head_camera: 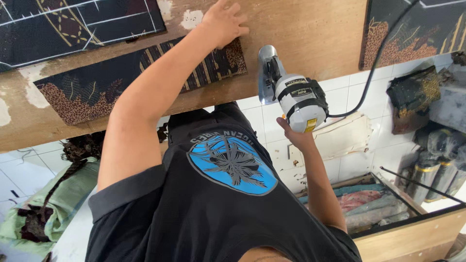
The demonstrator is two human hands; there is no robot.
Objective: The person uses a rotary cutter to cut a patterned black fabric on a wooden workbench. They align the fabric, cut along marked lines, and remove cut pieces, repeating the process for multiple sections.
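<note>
Cutting bench, two hands at work.
Left hand (222, 22) flat, fingers spread, on batik fabric strip (141, 80); right hand (296, 137) grips electric cloth cutter (296, 94) at desk (310, 34) edge.

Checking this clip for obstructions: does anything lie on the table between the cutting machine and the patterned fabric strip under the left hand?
Nothing visible does. The cutting machine, held by the right hand, stands on bare wooden table beside the fabric strip, which the left hand presses flat.
</note>
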